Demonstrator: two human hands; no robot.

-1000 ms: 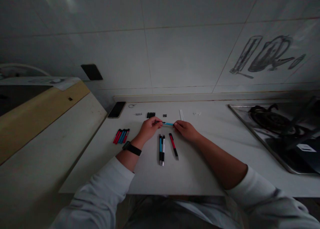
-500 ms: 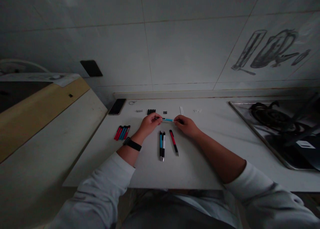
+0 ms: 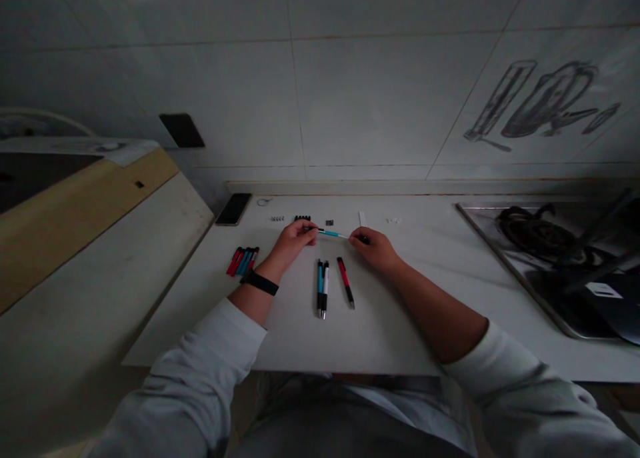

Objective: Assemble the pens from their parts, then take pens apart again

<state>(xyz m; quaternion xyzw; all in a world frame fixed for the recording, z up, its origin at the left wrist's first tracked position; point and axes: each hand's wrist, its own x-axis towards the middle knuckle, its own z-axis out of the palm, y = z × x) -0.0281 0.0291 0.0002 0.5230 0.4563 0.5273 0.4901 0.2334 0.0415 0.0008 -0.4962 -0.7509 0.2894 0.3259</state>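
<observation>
My left hand (image 3: 296,240) is closed on the black end of a blue pen barrel (image 3: 330,233), which points toward the right. A thin pale rod, probably a refill (image 3: 344,237), runs between the barrel's open end and the fingertips of my right hand (image 3: 376,248). That hand is pinched on the rod, with something dark partly hidden among its fingers. On the counter below lie a blue-and-black pen (image 3: 320,288) and a white-and-black pen (image 3: 326,290) side by side. A red-and-black pen (image 3: 345,282) lies at a slant to their right.
Red and blue barrels (image 3: 243,261) lie at left. Along the back are a phone (image 3: 233,209), small springs (image 3: 277,219), black grips (image 3: 303,218), a small dark cluster (image 3: 329,223), white rods (image 3: 362,218) and tiny clear parts (image 3: 393,221). A stove (image 3: 545,258) stands right.
My hands have drawn slightly apart, the left one shifting left with the blue barrel. More of the pale rod shows between barrel and right fingers. The view has shifted a little.
</observation>
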